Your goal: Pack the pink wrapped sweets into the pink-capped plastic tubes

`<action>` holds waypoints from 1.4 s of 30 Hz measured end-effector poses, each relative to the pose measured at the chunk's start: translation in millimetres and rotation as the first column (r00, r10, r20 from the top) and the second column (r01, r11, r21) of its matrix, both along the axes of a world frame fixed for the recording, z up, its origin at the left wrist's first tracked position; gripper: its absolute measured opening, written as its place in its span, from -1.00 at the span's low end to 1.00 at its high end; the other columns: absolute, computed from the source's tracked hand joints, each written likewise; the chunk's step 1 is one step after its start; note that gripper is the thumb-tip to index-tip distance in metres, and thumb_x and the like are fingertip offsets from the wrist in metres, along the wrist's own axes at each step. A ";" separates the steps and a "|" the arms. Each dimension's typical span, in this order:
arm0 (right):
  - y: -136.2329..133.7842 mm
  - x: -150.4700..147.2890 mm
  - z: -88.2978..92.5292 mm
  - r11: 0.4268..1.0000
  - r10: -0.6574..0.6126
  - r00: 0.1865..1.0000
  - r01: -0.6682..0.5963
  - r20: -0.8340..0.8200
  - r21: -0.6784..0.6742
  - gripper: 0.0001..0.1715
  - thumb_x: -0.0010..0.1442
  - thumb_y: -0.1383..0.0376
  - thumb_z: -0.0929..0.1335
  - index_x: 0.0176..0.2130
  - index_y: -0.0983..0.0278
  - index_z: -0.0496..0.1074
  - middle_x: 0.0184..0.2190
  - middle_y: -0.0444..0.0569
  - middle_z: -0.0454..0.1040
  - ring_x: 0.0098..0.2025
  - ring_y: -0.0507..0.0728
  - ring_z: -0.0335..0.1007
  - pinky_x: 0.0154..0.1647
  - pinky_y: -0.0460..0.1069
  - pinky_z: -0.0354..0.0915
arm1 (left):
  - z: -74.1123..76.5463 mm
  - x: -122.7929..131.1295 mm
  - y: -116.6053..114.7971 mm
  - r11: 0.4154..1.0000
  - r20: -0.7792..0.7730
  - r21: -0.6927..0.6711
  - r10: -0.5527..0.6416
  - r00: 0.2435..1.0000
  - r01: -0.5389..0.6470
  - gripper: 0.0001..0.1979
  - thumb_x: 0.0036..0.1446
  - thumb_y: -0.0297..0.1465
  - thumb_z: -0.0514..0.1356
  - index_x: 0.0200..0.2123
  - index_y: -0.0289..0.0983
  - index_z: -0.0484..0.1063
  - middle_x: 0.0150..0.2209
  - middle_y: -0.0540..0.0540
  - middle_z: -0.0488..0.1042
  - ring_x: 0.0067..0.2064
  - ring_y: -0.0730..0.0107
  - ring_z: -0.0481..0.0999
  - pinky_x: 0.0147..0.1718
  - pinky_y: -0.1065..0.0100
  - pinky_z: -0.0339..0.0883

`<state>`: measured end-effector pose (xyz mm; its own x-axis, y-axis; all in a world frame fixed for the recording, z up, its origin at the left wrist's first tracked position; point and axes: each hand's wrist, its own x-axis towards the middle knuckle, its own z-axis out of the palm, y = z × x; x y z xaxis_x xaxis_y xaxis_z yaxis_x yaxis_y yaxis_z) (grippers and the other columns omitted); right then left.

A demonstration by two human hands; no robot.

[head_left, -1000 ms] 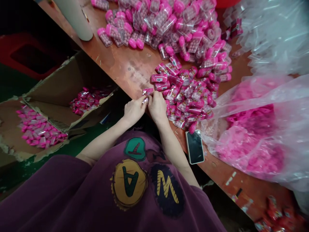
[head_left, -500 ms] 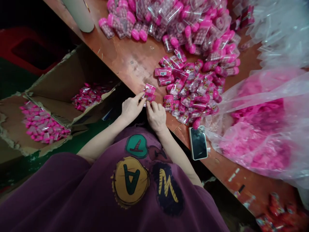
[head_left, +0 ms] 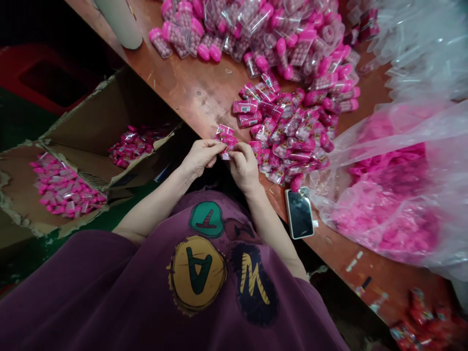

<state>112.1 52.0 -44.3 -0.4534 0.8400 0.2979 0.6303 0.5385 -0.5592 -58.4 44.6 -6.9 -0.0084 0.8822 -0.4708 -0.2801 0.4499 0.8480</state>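
At the table edge both hands pinch a small pink printed wrapper [head_left: 227, 141], glossy and partly hidden by my fingers. My left hand [head_left: 201, 157] has thumb and forefinger closed on its left side. Opposite it, my right hand [head_left: 245, 167] grips the lower right part with curled fingers. Whether anything is inside the wrapper I cannot make out. Just to the right lies a heap of pink wrapped candy bottles [head_left: 288, 126]. Beyond it are piled clear bottles [head_left: 252, 29] with pink caps and pale pink beads inside.
A phone [head_left: 300, 213] lies near the table edge at right. Behind it sits a clear plastic bag [head_left: 387, 214] of pink pieces. Clear empty containers [head_left: 420, 58] fill the far right. At left, a torn cardboard box [head_left: 91, 117] holds pink bottles. Red packets [head_left: 420, 317] lie bottom right.
My fingers have shifted their grip on the pink wrapper. The right hand has moved slightly right and up, and the left hand's fingertips now reach across the wrapper's left side.
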 end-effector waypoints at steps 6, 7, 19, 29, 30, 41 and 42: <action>12.3 7.2 6.8 1.000 0.004 0.987 -0.004 0.159 0.005 -0.62 0.47 0.25 0.18 -0.09 0.24 0.54 0.02 0.18 0.50 0.04 0.24 0.39 0.13 0.20 0.40 | -9.0 -5.7 22.0 0.996 -0.394 0.054 0.080 0.916 -0.064 -0.75 0.15 -0.34 0.31 -0.54 -0.31 0.46 -0.66 0.03 0.36 -0.67 0.57 0.20 -0.65 0.43 -0.05; 13.2 8.4 7.2 1.000 -0.026 0.990 0.026 0.137 0.006 -0.63 0.47 0.25 0.19 -0.07 0.24 0.55 0.02 0.18 0.50 0.05 0.24 0.39 0.14 0.21 0.40 | -10.7 -7.4 24.4 0.997 -0.501 0.079 0.053 0.864 -0.015 -0.77 0.14 -0.34 0.31 -0.52 -0.30 0.49 -0.65 0.01 0.38 -0.62 0.50 0.28 -0.60 0.42 0.05; 22.3 12.5 23.0 0.978 -0.041 0.992 0.064 -0.116 0.199 -0.63 0.42 0.32 0.26 0.09 0.12 0.56 0.05 0.18 0.52 0.12 0.27 0.47 0.13 0.31 0.46 | 9.8 -6.3 13.4 0.996 -0.260 0.084 0.046 0.965 -0.025 -0.48 0.24 0.07 0.20 -0.48 -0.26 0.41 -0.66 0.04 0.26 -0.65 0.54 0.17 -0.62 0.41 -0.06; 78.5 -1.3 24.7 0.973 0.095 0.995 -0.094 0.007 0.209 -0.56 0.32 0.46 0.23 0.06 0.23 0.54 0.04 0.21 0.51 0.12 0.27 0.44 0.12 0.25 0.45 | -5.5 -9.7 26.4 0.990 -0.021 0.051 0.133 0.991 -0.132 -0.52 0.03 -0.08 0.42 -0.63 -0.28 0.33 -0.75 0.10 0.18 -0.67 0.64 0.06 -0.62 0.45 -0.18; 97.1 -9.9 27.8 0.981 0.049 0.999 -0.052 0.020 0.186 -0.57 0.33 0.44 0.22 0.06 0.25 0.54 0.04 0.22 0.50 0.13 0.28 0.43 0.16 0.25 0.42 | -9.5 -10.1 26.8 0.987 -0.022 0.040 0.159 0.987 -0.158 -0.52 0.04 -0.08 0.42 -0.63 -0.28 0.33 -0.76 0.10 0.18 -0.67 0.64 0.05 -0.61 0.44 -0.18; 286.7 -130.3 57.7 0.954 -0.260 0.888 0.175 0.380 0.242 -0.23 0.34 0.10 0.33 0.41 0.34 0.21 0.50 0.35 0.03 0.54 0.58 -0.19 0.39 0.59 -0.17 | -23.1 -3.9 34.9 0.982 -0.048 -0.019 0.187 0.981 -0.188 -0.47 0.13 0.04 0.33 -0.59 -0.24 0.30 -0.83 0.07 0.23 -0.75 0.62 0.05 -0.63 0.44 -0.11; 292.9 -127.6 57.7 0.953 -0.275 0.875 0.194 0.399 0.232 -0.22 0.35 0.07 0.33 0.41 0.35 0.20 0.51 0.35 0.03 0.54 0.59 -0.21 0.39 0.61 -0.18 | -23.1 -3.3 35.3 0.982 -0.047 -0.021 0.189 0.981 -0.190 -0.46 0.13 0.05 0.32 -0.59 -0.24 0.29 -0.84 0.07 0.23 -0.75 0.62 0.06 -0.63 0.45 -0.12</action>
